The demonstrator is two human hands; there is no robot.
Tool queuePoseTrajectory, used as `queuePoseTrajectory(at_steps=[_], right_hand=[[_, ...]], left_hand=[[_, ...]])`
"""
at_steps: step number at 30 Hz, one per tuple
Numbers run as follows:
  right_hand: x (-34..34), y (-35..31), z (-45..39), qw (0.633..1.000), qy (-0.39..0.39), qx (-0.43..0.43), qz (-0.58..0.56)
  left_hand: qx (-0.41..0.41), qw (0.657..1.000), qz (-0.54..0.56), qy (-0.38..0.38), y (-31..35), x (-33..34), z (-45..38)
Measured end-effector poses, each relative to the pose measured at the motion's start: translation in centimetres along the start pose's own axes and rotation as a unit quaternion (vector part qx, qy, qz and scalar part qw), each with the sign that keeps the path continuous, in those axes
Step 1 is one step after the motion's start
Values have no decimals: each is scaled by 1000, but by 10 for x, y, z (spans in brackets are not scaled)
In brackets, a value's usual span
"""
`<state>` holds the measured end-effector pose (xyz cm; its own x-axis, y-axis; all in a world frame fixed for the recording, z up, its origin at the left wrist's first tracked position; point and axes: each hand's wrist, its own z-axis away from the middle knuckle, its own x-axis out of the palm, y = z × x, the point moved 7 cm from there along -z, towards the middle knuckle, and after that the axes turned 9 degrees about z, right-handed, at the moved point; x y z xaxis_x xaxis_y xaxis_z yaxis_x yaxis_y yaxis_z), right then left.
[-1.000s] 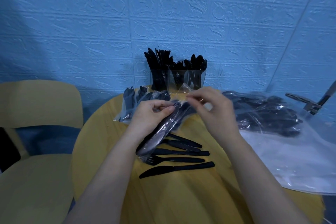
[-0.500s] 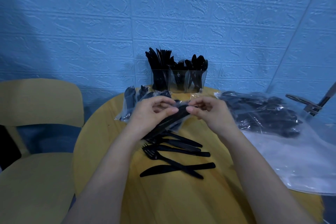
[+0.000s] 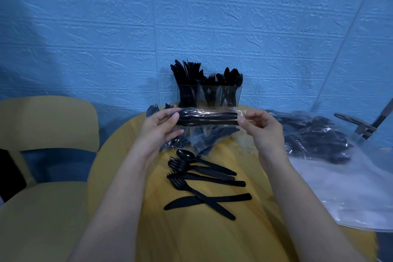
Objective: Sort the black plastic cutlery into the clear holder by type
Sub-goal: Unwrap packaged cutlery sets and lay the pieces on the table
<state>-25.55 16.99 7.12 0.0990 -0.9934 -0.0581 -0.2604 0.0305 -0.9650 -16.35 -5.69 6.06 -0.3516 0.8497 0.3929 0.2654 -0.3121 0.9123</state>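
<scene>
A: What do we see around the clear holder [image 3: 209, 95]?

B: It stands at the far edge of the round yellow table [image 3: 131, 149], already packed with black cutlery upright in its compartments. Just in front of it we hold a sealed packet of cutlery [image 3: 207, 118] level in the air, lifted and turned flat since half a second ago, when it slanted down toward the table.

A: And our hands?

B: Our left hand [image 3: 158, 128] pinches the packet's left end; our right hand [image 3: 262, 128] pinches the wrapper at the right end. Both are clamped on it and have spread wider apart, stretching the plastic.

A: So what does that mean?

B: We judge the wrapper is about to be torn; nothing from this packet is sorted yet. Nearer us than the holder, loose forks, a spoon and a knife [image 3: 207, 200] wait on the table. Right of the holder lies a large bag of cutlery [image 3: 314, 136].
</scene>
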Motion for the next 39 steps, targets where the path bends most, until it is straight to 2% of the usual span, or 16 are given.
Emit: queuePoseTrajectory(at_steps=[7,15,22,28,39], right_hand=[[-1,1,-2,1000,-13,-7,26],[-1,1,-3,999,-34,-5,12],[-5,6,-4,1000,-26,12,11],[3,10,-3,997,-74,23,24],[9,6,1,993,-114,32,5]], left_hand=[[-21,998,43,-31,2,3,2],[13,1000,-27,-2,0,0,1],[-6,997,20,-68,1,10,4],[21,999,-15,31,3,-4,2],[51,996,29,69,8,-14,1]])
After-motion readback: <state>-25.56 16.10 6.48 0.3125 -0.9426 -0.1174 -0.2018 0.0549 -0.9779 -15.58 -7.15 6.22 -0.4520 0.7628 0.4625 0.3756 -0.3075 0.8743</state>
